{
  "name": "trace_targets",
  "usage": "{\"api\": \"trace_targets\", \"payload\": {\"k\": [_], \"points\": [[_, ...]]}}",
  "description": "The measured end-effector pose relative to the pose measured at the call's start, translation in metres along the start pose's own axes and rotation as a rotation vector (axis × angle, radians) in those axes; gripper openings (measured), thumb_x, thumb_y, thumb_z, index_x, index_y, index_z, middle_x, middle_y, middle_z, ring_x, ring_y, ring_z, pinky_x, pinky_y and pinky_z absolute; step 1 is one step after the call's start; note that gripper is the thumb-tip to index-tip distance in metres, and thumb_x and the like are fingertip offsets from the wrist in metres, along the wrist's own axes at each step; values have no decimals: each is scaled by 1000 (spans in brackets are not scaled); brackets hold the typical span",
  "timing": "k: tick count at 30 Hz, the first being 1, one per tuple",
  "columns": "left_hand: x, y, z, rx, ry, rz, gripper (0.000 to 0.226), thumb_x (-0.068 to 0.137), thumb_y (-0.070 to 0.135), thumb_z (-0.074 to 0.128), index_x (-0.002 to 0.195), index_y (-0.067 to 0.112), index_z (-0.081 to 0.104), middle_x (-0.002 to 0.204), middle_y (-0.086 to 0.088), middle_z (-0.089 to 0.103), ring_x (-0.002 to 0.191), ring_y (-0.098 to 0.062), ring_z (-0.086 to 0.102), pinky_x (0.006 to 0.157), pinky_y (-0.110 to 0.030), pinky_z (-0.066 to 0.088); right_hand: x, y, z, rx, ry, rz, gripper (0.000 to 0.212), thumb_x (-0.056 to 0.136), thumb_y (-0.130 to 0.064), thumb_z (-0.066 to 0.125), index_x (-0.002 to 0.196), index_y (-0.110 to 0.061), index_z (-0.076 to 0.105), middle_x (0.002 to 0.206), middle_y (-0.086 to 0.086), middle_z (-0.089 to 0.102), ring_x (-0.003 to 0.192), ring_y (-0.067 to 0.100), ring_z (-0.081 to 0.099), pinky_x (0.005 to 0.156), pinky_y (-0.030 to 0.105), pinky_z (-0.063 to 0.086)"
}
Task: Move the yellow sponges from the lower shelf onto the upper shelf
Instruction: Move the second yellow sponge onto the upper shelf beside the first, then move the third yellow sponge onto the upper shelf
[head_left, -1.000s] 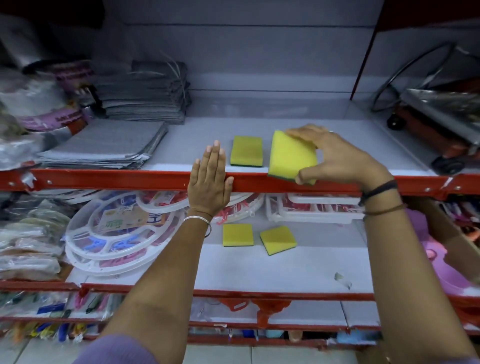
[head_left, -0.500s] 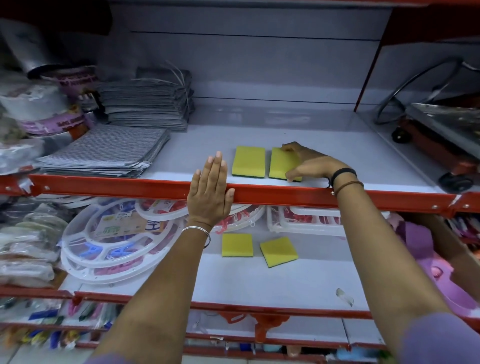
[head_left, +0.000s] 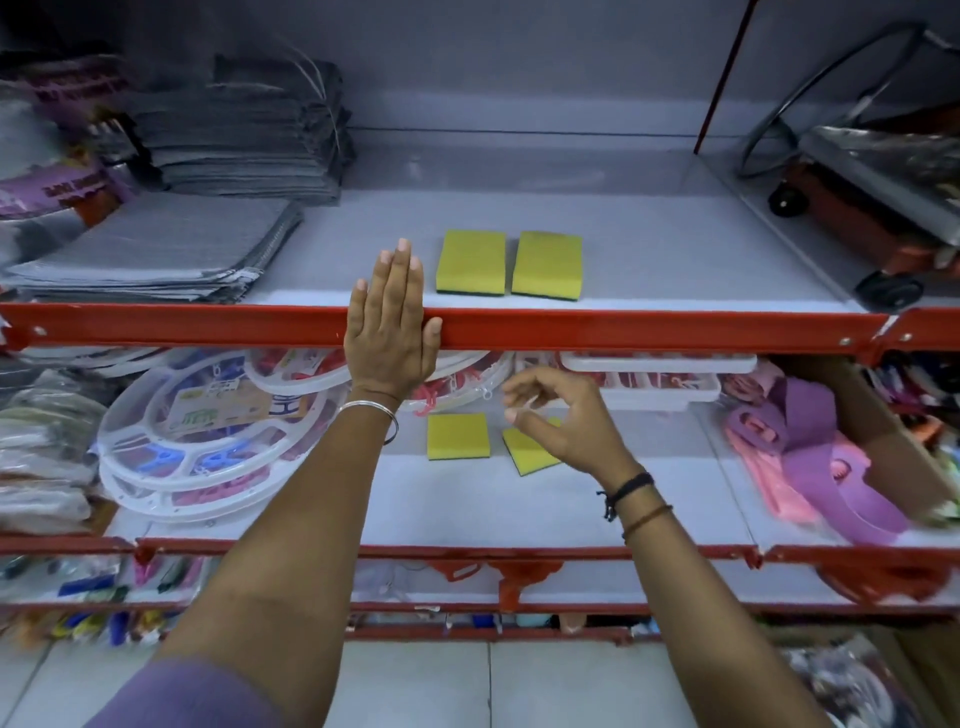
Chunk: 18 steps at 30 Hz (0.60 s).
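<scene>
The yellow sponges (head_left: 470, 260) look soft, matt foam with a dark, rougher scouring layer beneath. The upper shelf (head_left: 649, 260) is smooth and pale, its red rail (head_left: 649, 328) painted metal with a slight gloss. The folded grey cloths (head_left: 156, 249) at left look woven and matt.

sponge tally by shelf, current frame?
Yellow sponges on the upper shelf: 2, side by side
Yellow sponges on the lower shelf: 2, one square-on, one skewed and partly behind the right hand
Held in either hand: 0; the left hand rests flat on the red shelf rail
Total: 4
</scene>
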<state>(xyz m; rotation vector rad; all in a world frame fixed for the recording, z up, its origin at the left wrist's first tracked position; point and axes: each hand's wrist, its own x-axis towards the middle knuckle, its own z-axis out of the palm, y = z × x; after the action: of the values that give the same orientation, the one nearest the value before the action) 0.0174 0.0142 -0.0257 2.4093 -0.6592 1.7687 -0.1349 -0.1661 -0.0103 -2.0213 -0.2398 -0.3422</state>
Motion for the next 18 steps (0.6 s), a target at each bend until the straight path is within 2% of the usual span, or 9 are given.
{"api": "trace_targets", "payload": {"k": [4, 7, 10, 14, 18], "points": [[0, 1, 2, 13, -2, -14, 58, 95, 36, 23, 145, 7, 22, 144, -13, 41, 146, -15, 5, 118, -33, 7, -12, 77, 17, -136, 98, 402, 26, 81, -26, 68, 101, -10, 64, 93, 2, 68, 86, 15, 63, 78, 30, 51], [0, 1, 5, 17, 22, -7, 56, 95, 36, 22, 144, 8, 23, 143, -13, 41, 146, -15, 5, 118, -34, 9, -13, 119, 27, -301, 81, 594, 42, 81, -36, 66, 115, -12, 59, 112, 7, 64, 106, 25, 60, 87, 37, 51], [0, -1, 5, 36, 47, 0, 57, 94, 36, 23, 143, 7, 23, 142, -13, 43, 146, -15, 6, 118, -34, 9, -11, 146, 38, -539, -15, 682, 70, 78, -45, 67, 133, -8, 44, 131, 15, 50, 122, 34, 47, 97, 43, 43], [-4, -1, 10, 29, 64, 5, 56, 95, 36, 21, 143, 8, 24, 141, -13, 43, 146, -15, 7, 118, -33, 8, 1, 170, 52, -690, -70, 803, 105, 63, -66, 68, 140, -6, 28, 135, 18, 41, 126, 38, 41, 99, 47, 42], [-4, -1, 12, 26, 80, 9, 55, 95, 37, 20, 142, 8, 25, 140, -12, 43, 145, -15, 9, 118, -34, 10, 8, 185, 58, -712, -108, 860, 114, 60, -70, 67, 142, -7, 20, 136, 17, 39, 128, 36, 39, 100, 46, 39]]}}
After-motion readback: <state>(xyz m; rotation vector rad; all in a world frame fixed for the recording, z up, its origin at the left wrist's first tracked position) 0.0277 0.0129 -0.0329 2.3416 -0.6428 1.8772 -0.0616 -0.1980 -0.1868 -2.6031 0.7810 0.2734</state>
